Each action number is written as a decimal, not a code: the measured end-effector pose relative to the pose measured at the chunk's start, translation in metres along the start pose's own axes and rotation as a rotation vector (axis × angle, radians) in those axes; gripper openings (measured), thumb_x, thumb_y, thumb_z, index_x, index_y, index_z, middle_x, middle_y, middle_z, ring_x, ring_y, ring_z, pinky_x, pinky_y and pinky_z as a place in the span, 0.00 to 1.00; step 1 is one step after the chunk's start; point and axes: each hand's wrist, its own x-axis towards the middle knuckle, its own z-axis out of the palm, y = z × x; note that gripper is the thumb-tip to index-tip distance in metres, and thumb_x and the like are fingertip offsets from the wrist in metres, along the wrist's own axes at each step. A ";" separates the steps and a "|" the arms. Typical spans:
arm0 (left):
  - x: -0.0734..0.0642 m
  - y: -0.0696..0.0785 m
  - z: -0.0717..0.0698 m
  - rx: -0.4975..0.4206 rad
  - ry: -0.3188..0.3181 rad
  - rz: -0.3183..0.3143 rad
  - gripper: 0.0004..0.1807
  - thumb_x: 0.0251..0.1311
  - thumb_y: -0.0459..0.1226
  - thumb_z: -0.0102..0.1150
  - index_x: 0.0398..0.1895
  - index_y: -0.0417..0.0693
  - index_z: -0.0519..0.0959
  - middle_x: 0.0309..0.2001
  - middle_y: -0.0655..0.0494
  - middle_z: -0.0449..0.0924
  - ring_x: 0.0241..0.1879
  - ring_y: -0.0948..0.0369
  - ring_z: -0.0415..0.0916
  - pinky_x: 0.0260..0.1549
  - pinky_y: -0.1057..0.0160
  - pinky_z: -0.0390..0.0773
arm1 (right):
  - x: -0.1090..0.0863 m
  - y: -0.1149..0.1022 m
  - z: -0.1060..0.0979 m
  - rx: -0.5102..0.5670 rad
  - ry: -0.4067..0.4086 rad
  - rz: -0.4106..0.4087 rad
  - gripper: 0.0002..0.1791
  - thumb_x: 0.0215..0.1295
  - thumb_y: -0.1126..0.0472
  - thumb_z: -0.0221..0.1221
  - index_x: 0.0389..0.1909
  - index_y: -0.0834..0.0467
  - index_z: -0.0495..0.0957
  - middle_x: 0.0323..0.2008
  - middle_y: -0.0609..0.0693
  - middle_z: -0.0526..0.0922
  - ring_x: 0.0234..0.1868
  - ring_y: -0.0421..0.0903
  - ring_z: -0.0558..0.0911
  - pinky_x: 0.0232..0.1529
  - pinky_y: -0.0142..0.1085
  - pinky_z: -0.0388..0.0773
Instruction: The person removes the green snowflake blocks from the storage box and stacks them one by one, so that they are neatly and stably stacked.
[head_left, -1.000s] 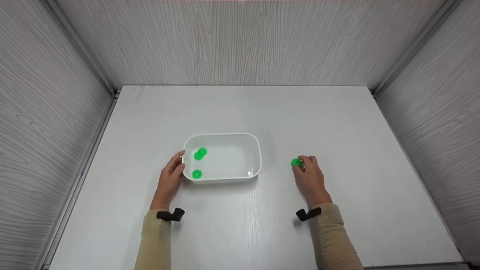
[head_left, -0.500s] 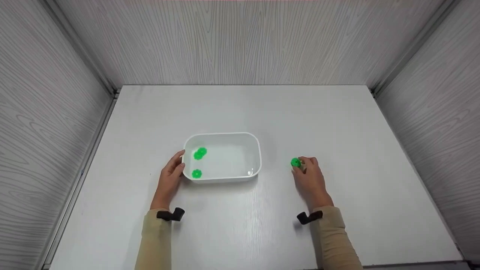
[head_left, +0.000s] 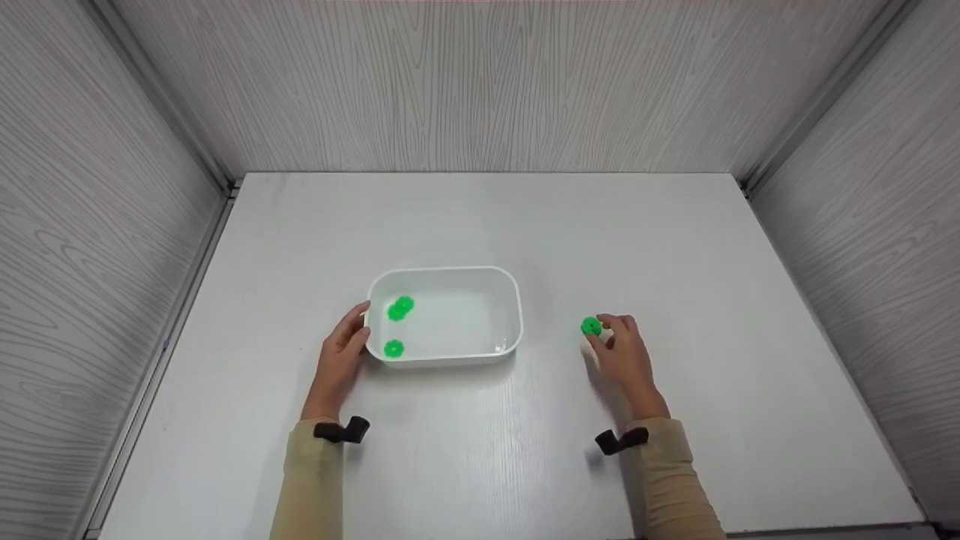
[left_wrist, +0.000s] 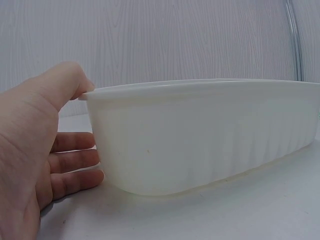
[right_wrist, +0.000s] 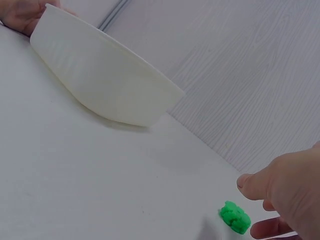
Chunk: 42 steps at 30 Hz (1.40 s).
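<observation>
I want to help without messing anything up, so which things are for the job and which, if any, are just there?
For the job:
- white tub, held by the left hand
- three green pieces inside it
- green piece at the right hand's fingertips

Just there:
- table
- walls

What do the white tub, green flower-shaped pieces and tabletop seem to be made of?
White tub: probably moulded plastic, smooth with a soft sheen; rounded corners and faint wall ribs suggest it. Green flower-shaped pieces: likely plastic, from their even bright colour and scalloped outlines, though too small to be sure. Tabletop: perhaps laminated board, satin; faint streaks and soft reflections.
</observation>
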 end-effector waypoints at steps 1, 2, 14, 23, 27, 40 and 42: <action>0.000 0.000 0.000 -0.002 0.000 -0.001 0.23 0.66 0.47 0.49 0.65 0.64 0.66 0.60 0.48 0.69 0.56 0.53 0.68 0.49 0.64 0.70 | 0.000 -0.002 0.000 0.008 0.001 0.001 0.21 0.62 0.57 0.60 0.54 0.60 0.73 0.45 0.55 0.70 0.32 0.48 0.72 0.31 0.39 0.69; 0.000 0.000 0.000 -0.001 -0.001 0.000 0.24 0.67 0.47 0.49 0.66 0.63 0.66 0.61 0.47 0.68 0.56 0.53 0.67 0.49 0.64 0.70 | -0.001 -0.004 0.001 0.016 0.002 -0.003 0.21 0.62 0.57 0.60 0.54 0.60 0.73 0.45 0.55 0.70 0.32 0.48 0.72 0.31 0.39 0.69; 0.000 0.002 0.001 0.014 0.019 -0.011 0.21 0.67 0.45 0.49 0.63 0.67 0.68 0.58 0.50 0.71 0.53 0.56 0.69 0.48 0.63 0.71 | -0.003 -0.021 0.012 0.077 0.056 -0.195 0.19 0.60 0.61 0.61 0.51 0.64 0.75 0.41 0.54 0.72 0.32 0.47 0.76 0.31 0.39 0.75; 0.001 -0.001 0.001 0.017 0.011 -0.001 0.22 0.67 0.46 0.49 0.64 0.64 0.67 0.59 0.49 0.70 0.55 0.56 0.69 0.50 0.63 0.70 | -0.003 -0.036 0.014 0.097 0.061 -0.247 0.17 0.60 0.62 0.62 0.50 0.61 0.76 0.43 0.52 0.74 0.34 0.45 0.78 0.37 0.40 0.76; 0.001 -0.001 0.001 0.017 0.007 0.004 0.22 0.68 0.45 0.48 0.65 0.63 0.67 0.59 0.46 0.70 0.54 0.54 0.68 0.48 0.64 0.70 | -0.002 -0.042 0.016 0.091 0.054 -0.267 0.18 0.60 0.62 0.62 0.51 0.60 0.75 0.45 0.53 0.75 0.35 0.46 0.79 0.38 0.41 0.76; -0.008 0.024 0.003 -0.018 -0.031 -0.014 0.23 0.69 0.38 0.46 0.67 0.52 0.64 0.59 0.39 0.67 0.54 0.45 0.67 0.46 0.64 0.72 | 0.004 -0.066 0.022 0.113 0.051 -0.380 0.19 0.60 0.64 0.62 0.52 0.60 0.74 0.48 0.54 0.76 0.40 0.52 0.80 0.39 0.48 0.77; -0.008 0.025 0.003 -0.016 -0.029 -0.019 0.23 0.69 0.38 0.47 0.67 0.53 0.65 0.60 0.40 0.67 0.55 0.46 0.67 0.47 0.63 0.71 | 0.005 -0.071 0.024 0.119 0.051 -0.394 0.19 0.60 0.64 0.62 0.52 0.60 0.74 0.48 0.55 0.76 0.39 0.52 0.80 0.39 0.47 0.77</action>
